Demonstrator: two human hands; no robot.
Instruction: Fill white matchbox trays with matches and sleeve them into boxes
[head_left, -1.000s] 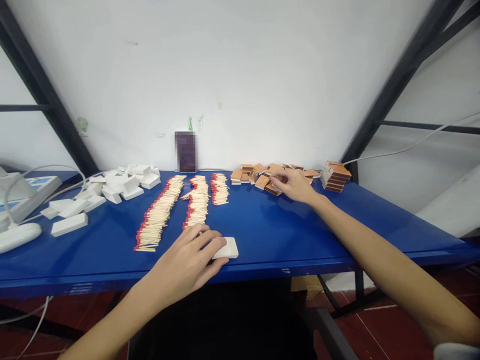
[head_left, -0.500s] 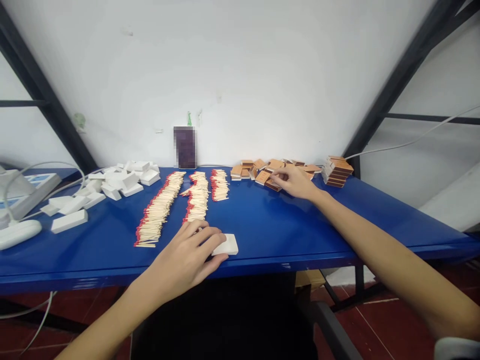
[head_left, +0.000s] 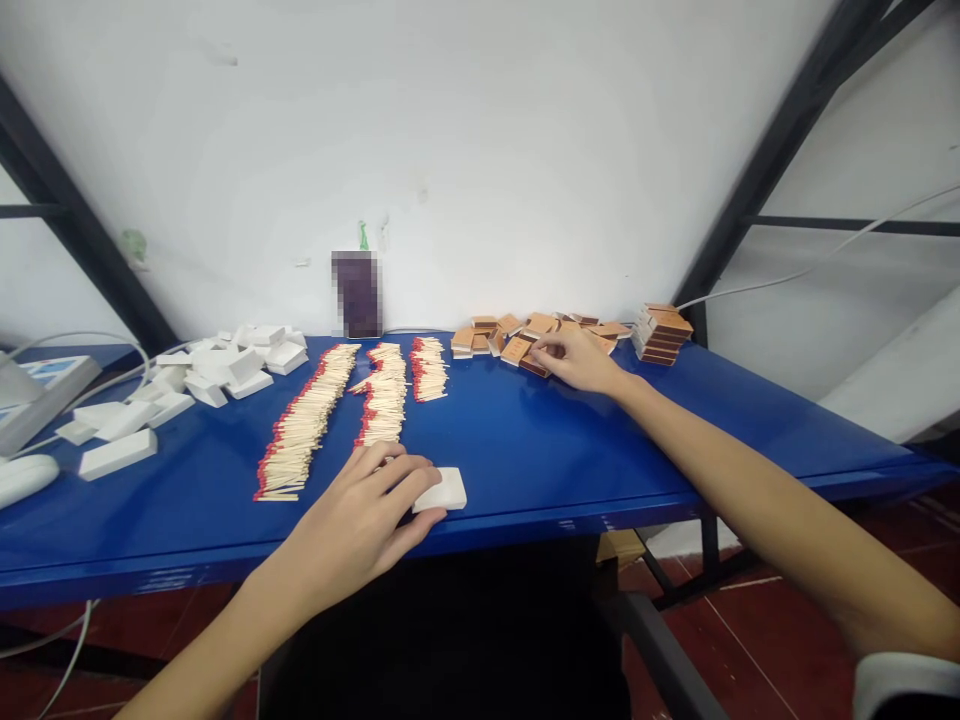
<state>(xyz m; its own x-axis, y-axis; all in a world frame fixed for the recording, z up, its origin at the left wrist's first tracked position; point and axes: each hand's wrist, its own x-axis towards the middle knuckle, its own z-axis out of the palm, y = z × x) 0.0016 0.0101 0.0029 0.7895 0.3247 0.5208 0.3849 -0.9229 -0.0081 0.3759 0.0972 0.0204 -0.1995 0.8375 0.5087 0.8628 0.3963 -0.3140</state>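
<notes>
Near the front edge of the table, my left hand (head_left: 382, 510) has its thumb and fingers closed around the left end of a white matchbox tray (head_left: 450, 488). Farther back on the right, my right hand (head_left: 576, 358) reaches into a pile of orange-brown matchbox covers (head_left: 474, 338). Its thumb and fingertips pinch at a matchbox cover (head_left: 534, 367) on the pile's front side, which is partly hidden by the fingers. Matches lie in rows left of the middle: a long row (head_left: 306, 425), a second row (head_left: 386, 385) running behind my left hand, and a short row (head_left: 430, 370).
White trays (head_left: 232, 365) lie heaped at the left. A neat stack of matchboxes (head_left: 661, 335) stands at the back right. A dark pixelated rectangle (head_left: 358, 295) leans on the wall. White cables and a power strip (head_left: 45, 395) occupy the left end of the blue table (head_left: 525, 450).
The whole view has shifted slightly, so everything appears a little farther left. Both hands keep nearly the same places, the left at the white tray and the right at the matchbox covers.
</notes>
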